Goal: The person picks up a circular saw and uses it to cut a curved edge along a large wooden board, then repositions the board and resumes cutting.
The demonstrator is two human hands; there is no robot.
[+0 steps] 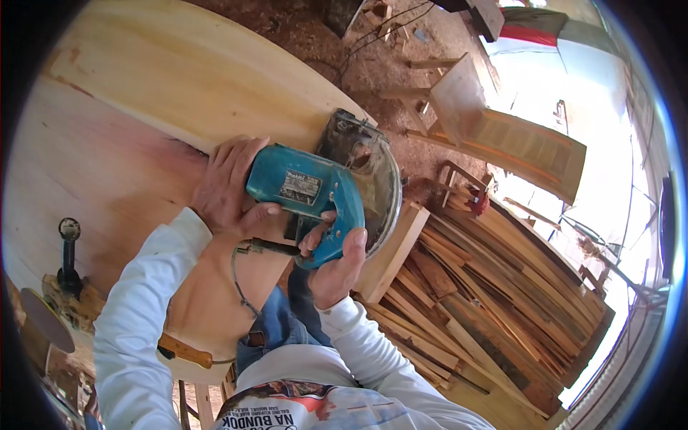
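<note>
A teal circular saw [290, 183] rests at the edge of a large pale wooden slab [215, 79]. My right hand [335, 276] is wrapped around its rear handle, with fingers through the handle opening near the trigger. Cupped over the end of the motor housing is my left hand [226, 183], its thumb along the near side. The dusty metal blade guard [365, 161] overhangs the slab's edge, and the blade itself is hidden. From the handle a black power cord [276, 247] runs down toward my waist.
A power tool with a round disc [49, 320] and a black knob handle [69, 251] sits at the slab's left. Near my left forearm lies an orange-handled tool [188, 351]. Stacked boards [494, 308] fill the right side, below a wooden furniture piece [523, 147].
</note>
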